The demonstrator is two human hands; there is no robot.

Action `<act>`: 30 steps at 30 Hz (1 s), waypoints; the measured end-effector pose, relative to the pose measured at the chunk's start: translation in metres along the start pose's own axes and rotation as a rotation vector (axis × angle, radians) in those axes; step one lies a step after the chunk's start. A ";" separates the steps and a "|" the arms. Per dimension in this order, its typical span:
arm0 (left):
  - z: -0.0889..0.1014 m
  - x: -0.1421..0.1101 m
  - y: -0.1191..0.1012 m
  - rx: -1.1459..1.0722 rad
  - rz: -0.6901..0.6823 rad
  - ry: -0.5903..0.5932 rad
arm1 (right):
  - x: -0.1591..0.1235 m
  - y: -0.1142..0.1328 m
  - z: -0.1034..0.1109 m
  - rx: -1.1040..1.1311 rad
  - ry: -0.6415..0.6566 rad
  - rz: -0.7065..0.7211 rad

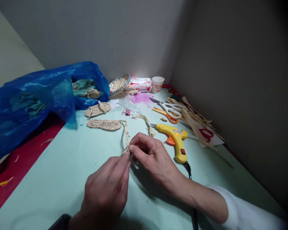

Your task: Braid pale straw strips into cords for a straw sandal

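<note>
A thin braid of pale straw (pixel 126 131) runs from the toe end of a coiled straw sole (pixel 104 125) down to my fingers. My left hand (pixel 107 183) is closed, thumb and finger pinching the strands at the braid's lower end. Close against it, my right hand (pixel 150 156) pinches the same spot from the right. Part of the strands is hidden behind the fingertips. Just beyond the sole lies a small straw slipper (pixel 98 109) with a strap across it. A yellow glue gun (pixel 174 135) rests right of my right hand.
A blue plastic bag (pixel 40 99) of dried husks covers the left side. White-handled scissors (pixel 169 108), orange scissors (pixel 166 114), red-handled scissors (pixel 205 134) and straw strips lie right. A woven basket (pixel 120 84), tissue pack (pixel 140 84) and paper cup (pixel 157 84) stand by the wall.
</note>
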State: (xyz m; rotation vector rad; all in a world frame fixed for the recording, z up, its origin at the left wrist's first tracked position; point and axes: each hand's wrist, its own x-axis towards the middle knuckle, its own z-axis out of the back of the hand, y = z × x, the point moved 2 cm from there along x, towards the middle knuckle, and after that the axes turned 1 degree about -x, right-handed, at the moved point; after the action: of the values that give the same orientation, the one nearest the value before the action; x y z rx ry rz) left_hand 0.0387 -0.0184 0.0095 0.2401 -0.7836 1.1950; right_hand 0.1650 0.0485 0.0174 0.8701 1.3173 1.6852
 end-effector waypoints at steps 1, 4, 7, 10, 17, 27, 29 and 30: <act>0.000 -0.001 -0.001 0.055 -0.045 -0.011 | 0.000 0.000 0.000 0.029 0.005 -0.010; -0.003 -0.006 -0.003 0.147 -0.193 0.005 | 0.002 0.000 -0.001 0.118 0.019 -0.051; -0.006 -0.011 -0.004 0.170 -0.245 0.027 | 0.003 -0.003 0.000 0.168 0.006 -0.050; -0.006 -0.011 -0.004 0.130 -0.193 0.065 | 0.004 -0.006 0.000 0.156 0.022 -0.046; 0.011 0.012 0.013 -0.295 0.222 0.029 | 0.002 -0.003 0.006 0.107 0.057 -0.011; -0.008 0.023 0.022 -1.117 0.878 0.468 | -0.002 -0.007 0.000 0.193 0.211 -0.034; -0.008 0.019 0.020 -1.144 0.940 0.459 | -0.004 -0.004 0.002 -0.002 0.181 -0.001; -0.007 0.017 0.019 -1.142 0.959 0.449 | -0.005 -0.003 0.004 -0.114 0.160 0.021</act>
State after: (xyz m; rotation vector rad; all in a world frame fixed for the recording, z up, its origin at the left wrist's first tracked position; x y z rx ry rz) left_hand 0.0268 0.0055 0.0111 -1.4326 -1.0814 1.3770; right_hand 0.1713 0.0457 0.0155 0.6973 1.3061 1.8593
